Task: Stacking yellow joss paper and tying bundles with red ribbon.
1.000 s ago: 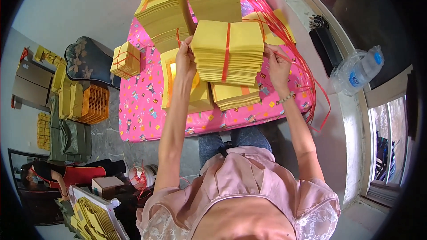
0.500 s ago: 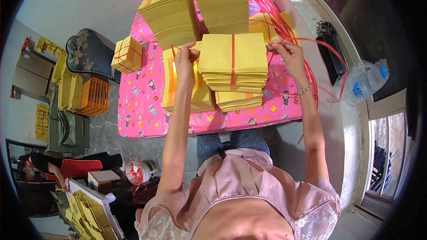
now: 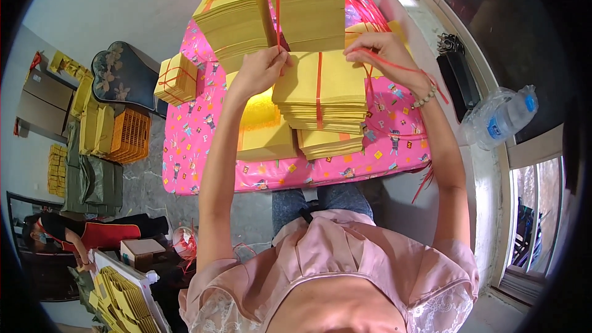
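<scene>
A stack of yellow paper [image 3: 345,95] stands in front of me, with a red plastic strap [image 3: 319,89] running down over its top and front face. My left hand [image 3: 262,71] is pinched at the stack's far left corner, on a piece of red strap that sticks up above the fingers. At the far right corner my right hand [image 3: 385,58] grips another length of red strap, whose tail trails over the wrist. Beneath lie a second yellow stack [image 3: 333,143] and, to the left, paper with a shiny gold square [image 3: 265,114].
Tall yellow paper stacks [image 3: 237,18] rise behind on the pink patterned table cover [image 3: 191,160]. A small tied bundle [image 3: 177,79] sits at left. Loose red straps [image 3: 370,9] lie at the back right. A plastic bottle [image 3: 509,117] is on the ledge. At lower left another person [image 3: 105,234] works.
My left hand has moved right and away from me, lifting a strap end upright. My right hand has drawn inward to the stack's corner. The stack has shifted slightly toward me.
</scene>
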Demonstrator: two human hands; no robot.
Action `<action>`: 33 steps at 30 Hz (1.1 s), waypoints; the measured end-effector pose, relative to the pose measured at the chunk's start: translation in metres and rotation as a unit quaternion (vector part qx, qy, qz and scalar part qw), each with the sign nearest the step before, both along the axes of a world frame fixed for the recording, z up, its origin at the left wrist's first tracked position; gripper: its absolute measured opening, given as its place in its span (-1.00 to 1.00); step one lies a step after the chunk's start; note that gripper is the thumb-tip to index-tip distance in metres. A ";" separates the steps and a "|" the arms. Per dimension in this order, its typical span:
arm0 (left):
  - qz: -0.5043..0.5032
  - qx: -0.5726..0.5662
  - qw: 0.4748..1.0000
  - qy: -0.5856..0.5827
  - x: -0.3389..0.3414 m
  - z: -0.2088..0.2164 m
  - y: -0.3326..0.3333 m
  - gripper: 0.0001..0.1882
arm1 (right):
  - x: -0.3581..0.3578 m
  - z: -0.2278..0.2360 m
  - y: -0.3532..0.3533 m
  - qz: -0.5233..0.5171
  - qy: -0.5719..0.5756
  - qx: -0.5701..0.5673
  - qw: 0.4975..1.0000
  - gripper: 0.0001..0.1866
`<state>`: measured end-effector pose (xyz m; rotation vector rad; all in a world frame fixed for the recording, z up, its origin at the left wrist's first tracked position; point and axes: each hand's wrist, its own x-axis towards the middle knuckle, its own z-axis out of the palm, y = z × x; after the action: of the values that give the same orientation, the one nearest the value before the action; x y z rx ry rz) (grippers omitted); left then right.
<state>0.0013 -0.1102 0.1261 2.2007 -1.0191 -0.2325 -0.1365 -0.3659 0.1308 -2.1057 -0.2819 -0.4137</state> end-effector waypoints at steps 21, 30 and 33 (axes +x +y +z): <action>-0.149 -0.097 0.964 -0.196 -0.002 -0.029 -0.019 -0.73 | 0.063 -0.008 0.040 0.028 0.113 -0.054 0.992 -0.78; -0.137 -0.115 0.971 -0.156 -0.004 -0.025 -0.020 -0.59 | 0.063 -0.008 0.039 0.084 0.109 0.029 0.990 -0.77; -0.125 -0.116 0.977 -0.130 -0.001 -0.026 -0.019 -0.55 | 0.064 -0.005 0.046 0.085 0.108 0.094 0.986 -0.77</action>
<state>0.0000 -0.1296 0.0998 1.9232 -1.3951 0.0633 -0.0728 -0.3197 0.1256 -1.9045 -0.2822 -0.1052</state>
